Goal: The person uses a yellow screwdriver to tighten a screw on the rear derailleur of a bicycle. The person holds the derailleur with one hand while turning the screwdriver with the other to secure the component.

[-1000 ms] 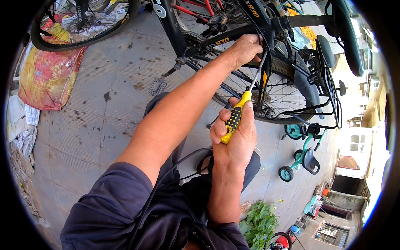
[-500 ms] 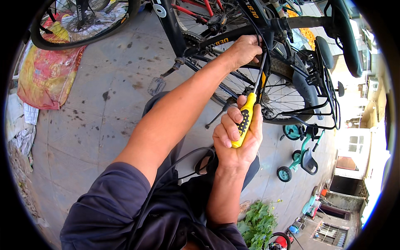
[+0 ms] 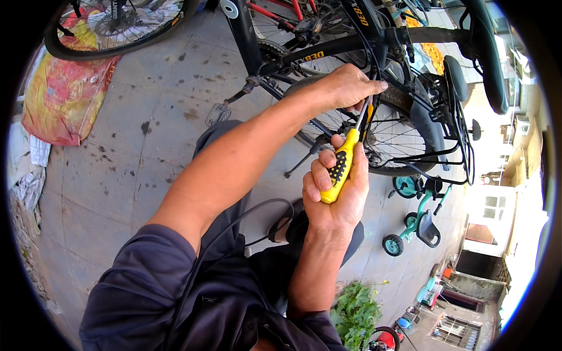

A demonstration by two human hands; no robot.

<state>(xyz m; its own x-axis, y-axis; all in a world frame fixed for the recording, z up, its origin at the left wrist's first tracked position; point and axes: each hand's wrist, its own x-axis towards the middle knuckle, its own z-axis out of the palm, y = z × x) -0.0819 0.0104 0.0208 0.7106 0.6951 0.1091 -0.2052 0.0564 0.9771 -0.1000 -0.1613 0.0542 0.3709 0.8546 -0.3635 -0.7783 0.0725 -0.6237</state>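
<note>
My right hand (image 3: 332, 190) is wrapped round a yellow screwdriver (image 3: 342, 164) with a black dotted grip, its metal shaft angled up toward the rear frame of a black bicycle (image 3: 304, 61). My left hand (image 3: 354, 88) is curled at the shaft's upper end beside the frame tube; whatever is between its fingers is hidden, as is the screwdriver's tip. Below the hands is the rear wheel (image 3: 398, 140), with a black carrier (image 3: 465, 149) to its right.
Another bicycle wheel (image 3: 117, 29) lies upper left by a red-yellow sack (image 3: 58, 99). A red bicycle (image 3: 275, 17) stands behind the black one. A turquoise tricycle (image 3: 415, 222) stands right; a leafy plant (image 3: 354, 310) grows below. A kickstand (image 3: 298, 167) reaches toward the paving.
My left hand has moved down and right along the frame, its thumb now across the tube. My right hand and screwdriver shifted rightward from a second ago, then slightly upward.
</note>
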